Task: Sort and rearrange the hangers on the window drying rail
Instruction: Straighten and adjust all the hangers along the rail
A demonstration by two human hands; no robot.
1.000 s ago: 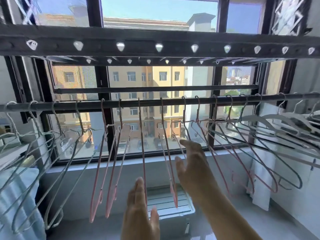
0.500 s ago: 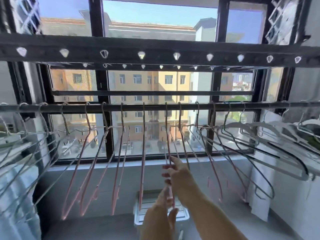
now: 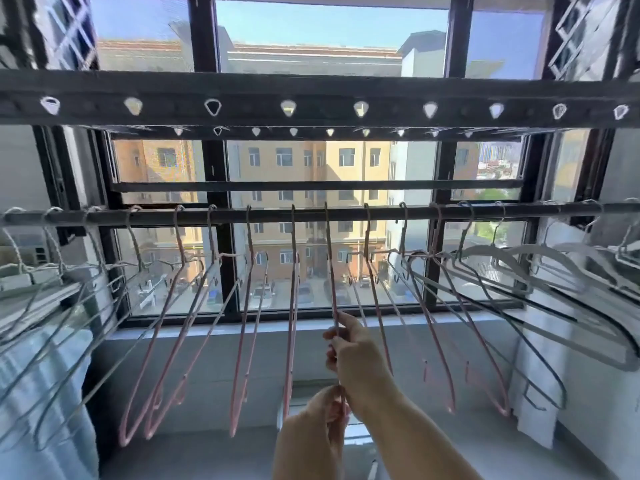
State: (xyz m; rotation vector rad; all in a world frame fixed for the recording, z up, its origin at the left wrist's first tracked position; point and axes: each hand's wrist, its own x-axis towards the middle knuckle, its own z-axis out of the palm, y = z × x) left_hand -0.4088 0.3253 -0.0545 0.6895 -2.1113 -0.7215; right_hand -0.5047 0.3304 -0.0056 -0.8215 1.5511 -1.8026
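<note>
A dark drying rail (image 3: 277, 216) runs across the window with several hangers hooked on it. Grey wire hangers (image 3: 62, 306) hang at the left, pink ones (image 3: 242, 323) in the middle, grey and white ones (image 3: 519, 289) at the right. One pink hanger (image 3: 330, 265) hangs edge-on at the centre. My right hand (image 3: 353, 355) pinches its wire about halfway down. Just below, my left hand (image 3: 318, 427) grips the same hanger's lower end.
A second, perforated bar (image 3: 311, 102) crosses above the rail. A white windowsill (image 3: 207, 330) lies behind the hangers. Pale cloth (image 3: 41, 393) hangs at the left. A white slatted box (image 3: 294, 407) sits low behind my hands.
Both hands have risen from open below the hangers and closed on the centre pink hanger. The view has moved closer to the rail.
</note>
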